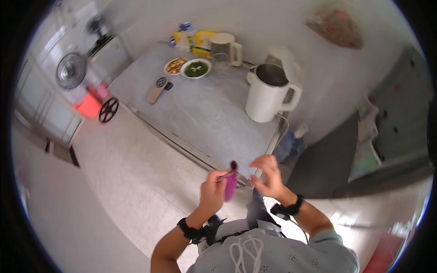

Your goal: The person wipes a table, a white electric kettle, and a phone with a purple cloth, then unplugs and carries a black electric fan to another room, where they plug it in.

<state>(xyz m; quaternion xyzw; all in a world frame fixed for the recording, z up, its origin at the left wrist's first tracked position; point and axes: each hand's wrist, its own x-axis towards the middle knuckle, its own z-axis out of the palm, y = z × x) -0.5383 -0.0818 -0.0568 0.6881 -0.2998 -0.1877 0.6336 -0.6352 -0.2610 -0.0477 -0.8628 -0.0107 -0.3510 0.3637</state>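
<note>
My left hand [214,192] grips a thin, dark, blurred strap or handle between thumb and fingers, just in front of the near corner of the grey table. A bright purple piece [230,187] hangs beside that hand, with a small dark round part at its top; what kind of thing it is, I cannot tell. To its right, my right hand [268,175] is raised with thumb and fingers apart and nothing between them. Both wrists wear black straps.
On the grey table [205,112] stand a white electric kettle [261,102] with its lid up, a lidded clear jug [221,51], a bowl of green food [196,69], a plate of food [175,66], yellow boxes [204,42] and a beige handheld object [156,93]. A large bottle [290,145] stands beyond the right edge.
</note>
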